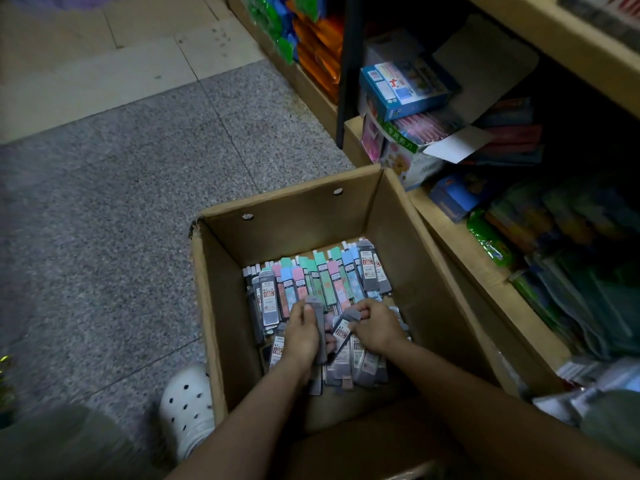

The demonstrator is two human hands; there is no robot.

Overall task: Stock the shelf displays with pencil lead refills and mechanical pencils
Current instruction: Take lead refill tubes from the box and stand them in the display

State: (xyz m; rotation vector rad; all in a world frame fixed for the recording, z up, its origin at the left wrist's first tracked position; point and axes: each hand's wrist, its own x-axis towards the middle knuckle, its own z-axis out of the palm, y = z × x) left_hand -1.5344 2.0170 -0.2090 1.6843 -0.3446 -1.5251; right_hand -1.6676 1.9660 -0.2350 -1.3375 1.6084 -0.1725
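Note:
An open cardboard box (301, 216) stands on the floor, and both my arms reach down into it. Its bottom is covered with several pencil lead refill packs (332, 275), grey ones and pastel pink, blue and green ones. My left hand (303, 332) grips a grey refill pack (320, 337) that stands upright between its fingers. My right hand (375, 325) pinches the top of another grey refill pack (343, 332), which lies tilted over the pile.
A low wooden shelf (460, 251) runs along the right of the box, with a blue carton (405, 88), pink packs and green bags on it. Grey speckled floor (121, 202) lies to the left. A white clog (187, 407) stands by the box's near-left corner.

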